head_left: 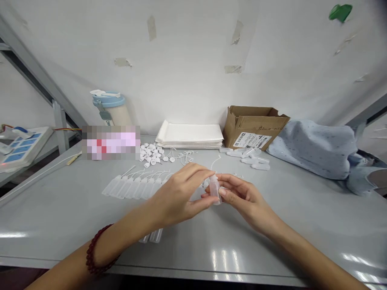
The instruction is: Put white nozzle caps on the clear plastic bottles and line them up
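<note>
Between both hands, over the middle of the table, a small translucent plastic bottle (214, 188) is held nearly upright. My left hand (178, 193) is closed on it, with a finger at the top and the thumb low on its side. From the other side, my right hand (242, 197) pinches the bottle's body. A thin white strand rises behind its neck; whether it is joined to this bottle I cannot tell. Left of the hands lies a row of capped bottles (136, 187) with thin white strands, partly hidden by my left hand. More bottles (151, 236) lie below my left forearm.
White caps (151, 154) are heaped behind the row, beside loose white strands (188, 157). Several loose bottles (255, 159) lie before a cardboard box (254, 125). Stacked white envelopes (190, 135), a tumbler (111, 106), blue cloth (314, 147) and a power strip (27, 149) stand around.
</note>
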Available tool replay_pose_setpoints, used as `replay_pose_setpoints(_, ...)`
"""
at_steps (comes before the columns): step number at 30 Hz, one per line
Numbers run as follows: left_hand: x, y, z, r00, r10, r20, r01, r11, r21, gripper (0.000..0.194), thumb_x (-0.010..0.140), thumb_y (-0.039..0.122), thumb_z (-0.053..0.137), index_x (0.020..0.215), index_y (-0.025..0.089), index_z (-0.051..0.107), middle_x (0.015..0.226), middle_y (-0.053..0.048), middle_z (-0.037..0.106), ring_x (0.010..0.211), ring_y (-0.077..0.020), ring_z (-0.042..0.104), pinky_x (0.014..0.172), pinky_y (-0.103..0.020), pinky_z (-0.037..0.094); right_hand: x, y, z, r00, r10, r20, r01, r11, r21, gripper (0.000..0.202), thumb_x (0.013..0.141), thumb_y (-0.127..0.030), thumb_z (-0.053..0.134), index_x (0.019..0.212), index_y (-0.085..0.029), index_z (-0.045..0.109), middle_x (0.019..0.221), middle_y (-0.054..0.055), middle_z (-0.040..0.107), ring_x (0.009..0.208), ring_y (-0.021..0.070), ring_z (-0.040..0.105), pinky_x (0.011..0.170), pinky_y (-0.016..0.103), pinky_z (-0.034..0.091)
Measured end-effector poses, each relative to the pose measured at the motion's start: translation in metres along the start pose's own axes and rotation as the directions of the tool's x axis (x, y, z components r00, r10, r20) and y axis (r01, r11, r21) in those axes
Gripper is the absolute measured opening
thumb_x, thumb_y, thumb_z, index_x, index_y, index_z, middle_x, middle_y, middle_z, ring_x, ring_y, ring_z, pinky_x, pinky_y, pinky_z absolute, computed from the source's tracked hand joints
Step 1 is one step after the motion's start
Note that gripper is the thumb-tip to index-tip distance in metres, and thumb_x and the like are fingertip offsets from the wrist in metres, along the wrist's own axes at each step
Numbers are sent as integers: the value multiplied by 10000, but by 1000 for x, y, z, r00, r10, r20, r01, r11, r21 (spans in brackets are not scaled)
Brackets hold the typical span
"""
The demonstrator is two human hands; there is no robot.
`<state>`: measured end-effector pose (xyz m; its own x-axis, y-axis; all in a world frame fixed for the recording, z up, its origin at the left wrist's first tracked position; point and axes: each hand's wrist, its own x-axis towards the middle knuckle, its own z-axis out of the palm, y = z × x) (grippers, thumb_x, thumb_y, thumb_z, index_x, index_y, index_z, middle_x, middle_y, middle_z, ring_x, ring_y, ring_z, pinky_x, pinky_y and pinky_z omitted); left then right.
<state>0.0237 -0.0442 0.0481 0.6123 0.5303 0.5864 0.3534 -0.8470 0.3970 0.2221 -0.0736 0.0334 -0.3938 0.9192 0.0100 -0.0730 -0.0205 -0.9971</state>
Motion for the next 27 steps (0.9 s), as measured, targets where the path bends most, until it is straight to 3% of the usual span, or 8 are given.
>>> replay_pose_setpoints(5,-5,11,-1,991,-58,119,43,991,125,478,783,323,711,1162,132,492,1106,-118,586,1003,-231,545,826,-355,512,-1,-1,3,998,-2,59,-2,998,65,303,900,-333,576,1183,-226,568,1103,88,689,1017,231,674,904,417,510)
replay_pose_setpoints(12,-20,16,-2,992,-86,92,60,966,253,369,822,311,641,1130,158,508,1054,-115,568,940,-238,541,716,-349,517,-3,-2,11,988,59,140,-66,996,52,303,872,-328,608,1135,-214,509,1083,74,675,1002,211,673,870,379,524)
replay_pose_setpoints(18,-35,21,-8,982,-154,106,134,976,172,435,812,232,641,1209,165,476,1085,-111,526,980,-221,517,780,-332,514,-4,2,14,979,57,197,-50,998,-39,357,850,-302,629,1176,-213,511,1096,61,653,900,168,687,851,351,524)
replay_pose_setpoints(27,-55,23,-14,956,-274,102,262,958,115,480,807,257,650,1242,215,451,1095,-82,503,992,-213,510,803,-334,503,-8,-2,15,939,147,310,-63,963,-263,478,833,-296,649,1282,-239,495,1102,62,641,961,185,670,883,377,512)
